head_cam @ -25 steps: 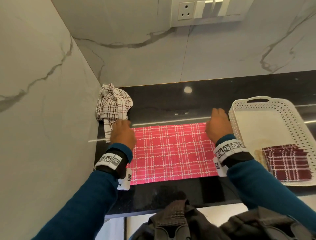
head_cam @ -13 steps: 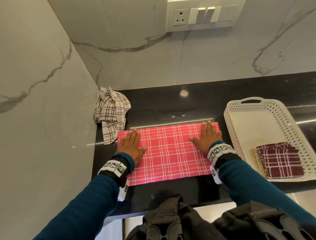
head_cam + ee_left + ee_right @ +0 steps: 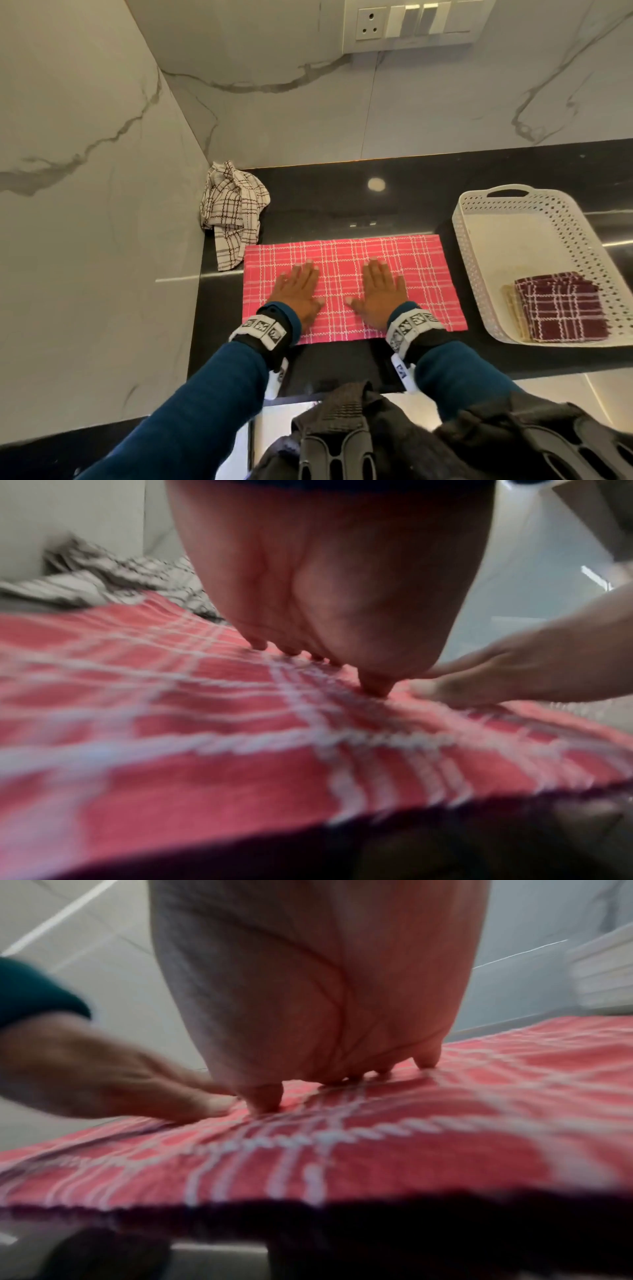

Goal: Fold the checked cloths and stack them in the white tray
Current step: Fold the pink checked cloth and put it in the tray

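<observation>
Flatly, two hands press one pink cloth; apparently one folded cloth in tray.

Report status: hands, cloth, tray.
Both hands, left hand and right hand, flat on pink cloth. Maroon cloth folded in white tray. Crumpled white cloth waiting.

The flat cloth lies spread on the bench at the centre of the frame. Both hands rest on it side by side, the left hand left of centre, the right hand just beside it. A crumpled cloth sits at upper left, in the corner against the wall. The tray stands at the right edge, with a folded cloth in its near end.
</observation>
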`<state>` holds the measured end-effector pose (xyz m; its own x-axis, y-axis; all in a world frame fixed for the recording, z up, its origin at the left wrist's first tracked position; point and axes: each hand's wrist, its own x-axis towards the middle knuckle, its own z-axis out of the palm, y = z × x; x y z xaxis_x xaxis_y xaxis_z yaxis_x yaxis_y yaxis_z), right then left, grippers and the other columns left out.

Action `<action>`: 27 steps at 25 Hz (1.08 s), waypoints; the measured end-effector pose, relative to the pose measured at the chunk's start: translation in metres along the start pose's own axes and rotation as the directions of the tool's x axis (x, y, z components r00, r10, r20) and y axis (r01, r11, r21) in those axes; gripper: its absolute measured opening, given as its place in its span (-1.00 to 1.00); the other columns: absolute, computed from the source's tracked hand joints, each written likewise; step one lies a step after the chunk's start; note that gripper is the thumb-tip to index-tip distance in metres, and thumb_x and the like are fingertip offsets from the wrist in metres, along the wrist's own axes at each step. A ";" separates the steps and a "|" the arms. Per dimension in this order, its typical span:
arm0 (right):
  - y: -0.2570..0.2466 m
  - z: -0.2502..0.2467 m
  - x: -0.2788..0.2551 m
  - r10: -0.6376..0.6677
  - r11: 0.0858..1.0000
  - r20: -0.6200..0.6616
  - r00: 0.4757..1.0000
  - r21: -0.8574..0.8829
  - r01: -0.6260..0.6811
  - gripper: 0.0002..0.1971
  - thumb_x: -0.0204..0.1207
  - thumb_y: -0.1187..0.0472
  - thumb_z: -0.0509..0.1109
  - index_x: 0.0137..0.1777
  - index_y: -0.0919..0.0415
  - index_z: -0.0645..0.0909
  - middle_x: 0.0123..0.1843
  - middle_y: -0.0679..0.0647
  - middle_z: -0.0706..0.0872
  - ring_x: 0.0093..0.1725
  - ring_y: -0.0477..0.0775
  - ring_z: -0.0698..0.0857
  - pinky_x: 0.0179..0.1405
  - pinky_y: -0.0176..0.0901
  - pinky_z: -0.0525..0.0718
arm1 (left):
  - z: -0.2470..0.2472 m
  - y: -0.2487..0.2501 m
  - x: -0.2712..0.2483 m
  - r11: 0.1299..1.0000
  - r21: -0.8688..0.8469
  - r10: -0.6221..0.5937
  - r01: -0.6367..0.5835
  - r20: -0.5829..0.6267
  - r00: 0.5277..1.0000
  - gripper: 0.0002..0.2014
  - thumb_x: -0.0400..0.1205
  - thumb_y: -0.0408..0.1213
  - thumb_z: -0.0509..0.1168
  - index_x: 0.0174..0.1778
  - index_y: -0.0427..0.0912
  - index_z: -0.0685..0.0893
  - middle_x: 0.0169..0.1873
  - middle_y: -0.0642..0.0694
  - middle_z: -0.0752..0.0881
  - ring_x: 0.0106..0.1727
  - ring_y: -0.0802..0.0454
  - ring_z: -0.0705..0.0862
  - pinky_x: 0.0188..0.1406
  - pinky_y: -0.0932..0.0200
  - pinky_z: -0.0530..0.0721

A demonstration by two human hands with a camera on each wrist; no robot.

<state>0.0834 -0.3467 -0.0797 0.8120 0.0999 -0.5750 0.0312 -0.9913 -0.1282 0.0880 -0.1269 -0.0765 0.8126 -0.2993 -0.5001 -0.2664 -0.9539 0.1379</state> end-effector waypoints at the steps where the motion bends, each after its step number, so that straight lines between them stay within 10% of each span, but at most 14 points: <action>1: 0.023 0.003 -0.006 0.060 0.998 -0.013 0.998 0.011 -0.060 -0.03 0.60 -0.50 -0.20 0.71 0.14 -0.51 0.69 0.13 -0.55 0.71 0.23 -0.46 0.66 0.36 -0.31 | 0.005 -0.016 -0.011 0.999 -0.022 -0.027 0.026 -0.015 1.000 -0.25 0.74 0.23 -0.15 0.72 0.02 -0.37 0.66 0.01 -0.45 0.70 -0.02 -0.38 0.64 -0.15 -0.31; 7: 0.075 0.010 -0.033 0.350 0.935 -0.095 0.932 0.105 -0.340 0.00 0.60 -0.47 -0.23 0.75 0.32 -0.35 0.77 0.30 -0.34 0.76 0.32 -0.30 0.70 0.40 -0.17 | 0.018 -0.057 -0.055 0.970 -0.014 -0.244 0.244 -0.018 0.970 -0.22 0.74 0.26 -0.20 0.72 -0.10 -0.36 0.69 -0.12 -0.43 0.71 -0.06 -0.38 0.68 -0.12 -0.30; 14: -0.027 0.054 -0.071 -0.229 0.973 -0.088 0.969 0.001 0.230 -0.26 0.75 -0.18 -0.04 0.78 0.07 -0.29 0.78 0.11 -0.37 0.77 0.26 -0.31 0.70 0.33 -0.26 | 0.038 0.054 -0.056 1.000 0.009 -0.023 0.024 -0.082 0.996 -0.32 0.79 0.07 -0.10 0.75 -0.03 -0.25 0.73 -0.08 -0.34 0.74 -0.08 -0.31 0.68 -0.08 -0.29; 21: 0.095 0.071 -0.089 0.107 0.994 -0.160 0.981 0.033 -0.103 -0.03 0.58 -0.49 -0.29 0.74 0.21 -0.41 0.76 0.25 -0.44 0.72 0.31 -0.43 0.69 0.29 -0.34 | 0.090 -0.004 -0.101 0.963 -0.102 -0.265 0.248 -0.220 0.939 -0.15 0.60 0.39 -0.38 0.76 -0.02 -0.23 0.75 -0.06 -0.24 0.76 -0.09 -0.23 0.71 -0.13 -0.24; 27: 0.098 0.068 -0.094 0.168 0.984 -0.140 0.976 0.079 -0.159 -0.03 0.57 -0.51 -0.27 0.76 0.16 -0.40 0.76 0.22 -0.43 0.73 0.34 -0.39 0.68 0.44 -0.29 | 0.085 -0.005 -0.106 0.945 -0.176 -0.309 0.274 -0.223 0.924 -0.26 0.71 0.30 -0.27 0.77 0.03 -0.14 0.77 -0.02 -0.14 0.76 -0.05 -0.17 0.72 -0.13 -0.16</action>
<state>-0.0293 -0.4471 -0.0935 0.8790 -0.0814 -0.4698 -0.1440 -0.9846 -0.0989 -0.0411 -0.0884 -0.0971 0.9493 0.0137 -0.3140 0.0620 -0.9876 0.1442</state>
